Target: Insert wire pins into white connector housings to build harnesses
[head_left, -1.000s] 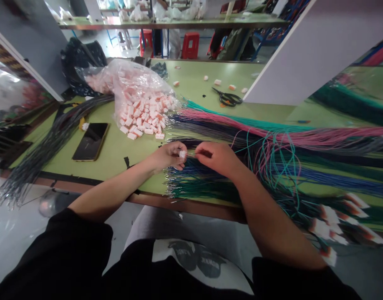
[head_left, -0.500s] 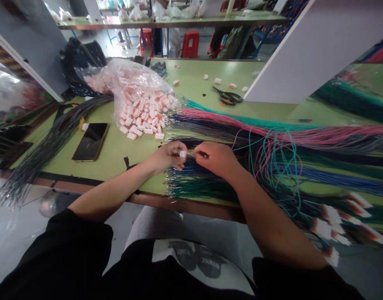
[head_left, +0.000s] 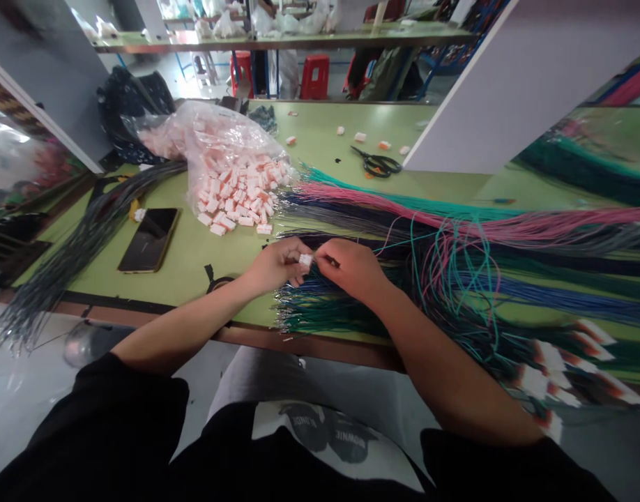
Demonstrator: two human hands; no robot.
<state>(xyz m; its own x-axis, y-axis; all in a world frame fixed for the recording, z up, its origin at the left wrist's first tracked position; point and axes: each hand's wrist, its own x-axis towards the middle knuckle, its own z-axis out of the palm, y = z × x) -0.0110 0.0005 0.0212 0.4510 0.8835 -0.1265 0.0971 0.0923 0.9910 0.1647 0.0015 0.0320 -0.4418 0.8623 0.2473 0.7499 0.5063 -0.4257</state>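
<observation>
I see a small white connector (head_left: 305, 260) pinched in the fingers of my left hand (head_left: 275, 265), held just above the near part of the table (head_left: 194, 251). My right hand (head_left: 351, 268) meets it from the right, fingers closed on a thin wire (head_left: 325, 259) whose end sits at the connector; the wire itself is too fine to trace further. Both hands hover over the cut ends of the blue and green wire bundles (head_left: 320, 310), which run off to the right, with pink and teal bundles (head_left: 404, 206) lying behind them.

Behind the left hand: a clear bag (head_left: 220, 150) spilling white-and-pink connectors onto the table. Left of that, a black phone (head_left: 149, 239) lies flat, and beside it a bundle of grey wires (head_left: 84, 244) runs over the table edge. Scissors (head_left: 375, 164) lie farther back, near a few loose connectors (head_left: 360, 137).
</observation>
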